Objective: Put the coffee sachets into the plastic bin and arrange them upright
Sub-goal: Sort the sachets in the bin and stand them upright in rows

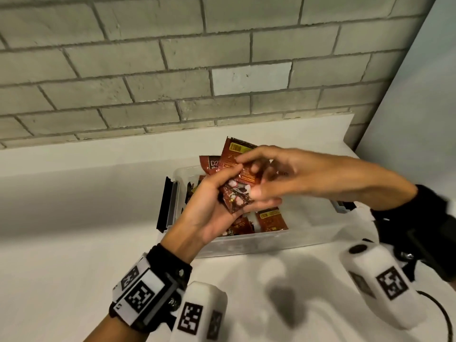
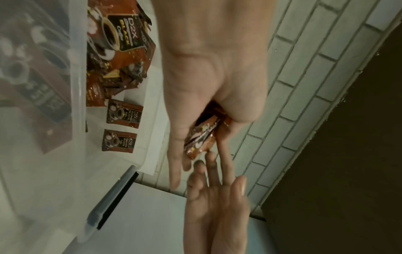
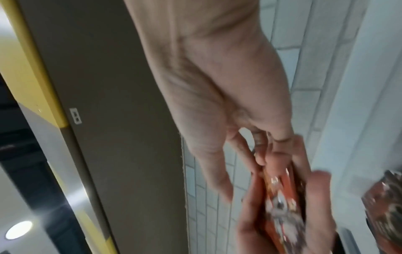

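My left hand [image 1: 222, 193] is palm up over the clear plastic bin [image 1: 246, 239] and grips a small bundle of red-brown coffee sachets [image 1: 237, 191]. Its thumb lies across them. My right hand [image 1: 256, 169] reaches in from the right, and its nearly straight fingertips touch the bundle's upper sachet [image 1: 234, 154]. In the left wrist view the held sachets [image 2: 202, 137] sit between palm and thumb, met by the right hand [image 2: 217, 197]. The right wrist view shows the bundle [image 3: 280, 197] blurred. More sachets [image 1: 271, 220] lie and lean inside the bin, partly hidden by my hands.
The bin stands on a white counter [image 1: 74, 243] against a grey brick wall [image 1: 172, 70]. A black and grey latch [image 1: 167, 206] hangs on the bin's left end. A pale panel [image 1: 419, 107] closes off the right side.
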{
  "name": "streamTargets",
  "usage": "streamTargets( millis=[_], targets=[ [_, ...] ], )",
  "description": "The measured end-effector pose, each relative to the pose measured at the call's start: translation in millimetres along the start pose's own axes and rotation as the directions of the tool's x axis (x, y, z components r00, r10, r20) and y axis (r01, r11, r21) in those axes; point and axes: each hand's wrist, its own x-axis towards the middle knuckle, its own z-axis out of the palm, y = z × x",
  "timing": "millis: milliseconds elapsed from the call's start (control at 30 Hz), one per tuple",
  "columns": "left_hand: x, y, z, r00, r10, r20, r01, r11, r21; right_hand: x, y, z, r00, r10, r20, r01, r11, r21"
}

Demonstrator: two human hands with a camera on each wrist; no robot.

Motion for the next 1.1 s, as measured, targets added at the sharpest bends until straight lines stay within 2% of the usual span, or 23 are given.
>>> streamTargets(
  millis=[67, 133, 167, 233, 333, 400, 467, 500, 533, 567, 633, 700, 800, 867, 933, 1000, 1067, 1100],
  targets=[
    [-2.7, -1.6, -3.1, 0.999, -0.002, 0.047, 0.003, 1.000, -0.015, -0.6, 4.2, -7.5, 0.984, -0.036, -0.177, 0.048, 0.997, 0.061],
    [-3.8, -4.5, -6.4, 0.994, -0.006, 0.107, 0.008, 1.000, -0.013, 2.7, 14.8, -11.2, 0.939, -0.013, -0.345, 0.053, 0.993, 0.106],
    [-4.1, -6.3, -7.7, 0.992, -0.003, 0.122, 0.004, 1.000, -0.006, 4.7, 20.4, -10.5, 0.924, 0.011, -0.383, 0.033, 0.994, 0.109],
    [-3.9, -9.9, -10.0, 0.995, 0.000, 0.104, -0.003, 1.000, 0.028, 8.1, 29.8, -6.0, 0.925, 0.036, -0.379, 0.007, 0.994, 0.110],
    [-4.5, -14.8, -12.7, 0.998, -0.019, 0.055, 0.015, 0.998, 0.069, 10.1, 38.6, -2.0, 0.914, -0.028, -0.405, 0.100, 0.982, 0.159],
    [-5.4, -18.4, -15.5, 0.999, -0.041, 0.030, 0.039, 0.998, 0.048, 9.0, 40.9, -1.5, 0.840, -0.100, -0.533, 0.202, 0.970, 0.137],
    [-5.9, -20.0, -18.3, 0.999, -0.051, 0.006, 0.051, 0.999, -0.015, 3.7, 41.6, 1.4, 0.694, -0.260, -0.671, 0.329, 0.944, -0.025],
    [-5.9, -20.5, -20.1, 0.999, -0.054, -0.004, 0.054, 0.998, -0.037, 0.0, 42.7, 4.8, 0.616, -0.373, -0.694, 0.369, 0.915, -0.164],
    [-5.8, -21.0, -22.1, 0.998, -0.054, -0.011, 0.054, 0.997, -0.058, -3.3, 45.0, 10.2, 0.565, -0.488, -0.665, 0.366, 0.871, -0.328],
    [-5.6, -21.6, -23.3, 0.999, -0.052, -0.018, 0.050, 0.995, -0.090, -5.6, 49.4, 17.0, 0.547, -0.587, -0.597, 0.329, 0.806, -0.492],
    [-5.1, -23.6, -25.6, 0.998, -0.034, -0.056, 0.025, 0.988, -0.151, -6.7, 64.4, 31.8, 0.572, -0.695, -0.436, 0.257, 0.657, -0.709],
    [-3.4, -27.3, -27.6, 0.994, -0.011, -0.107, -0.004, 0.990, -0.140, -6.0, 77.9, 42.3, 0.629, -0.694, -0.350, 0.237, 0.600, -0.764],
    [-3.0, -32.0, -25.8, 0.988, -0.012, -0.154, -0.002, 0.996, -0.091, -7.9, 85.5, 48.6, 0.673, -0.633, -0.382, 0.258, 0.685, -0.681],
    [-3.7, -33.8, -23.4, 0.984, -0.005, -0.179, -0.006, 0.998, -0.060, -7.9, 81.6, 49.9, 0.663, -0.574, -0.480, 0.261, 0.778, -0.571],
    [-3.6, -35.8, -22.5, 0.977, 0.008, -0.215, -0.011, 1.000, -0.010, -4.6, 76.9, 48.6, 0.663, -0.438, -0.607, 0.207, 0.887, -0.413],
    [-3.4, -37.9, -22.3, 0.968, 0.011, -0.251, -0.012, 1.000, -0.002, -0.5, 73.2, 42.8, 0.737, -0.238, -0.632, 0.145, 0.970, -0.197],
    [-2.7, -38.8, -20.7, 0.956, 0.014, -0.292, -0.024, 0.999, -0.029, 1.8, 71.4, 34.9, 0.819, -0.081, -0.568, 0.091, 0.996, -0.011],
    [-3.2, -38.9, -19.3, 0.954, 0.010, -0.299, -0.025, 0.999, -0.046, 1.8, 70.8, 30.8, 0.844, -0.036, -0.535, 0.085, 0.994, 0.067]
  ],
)
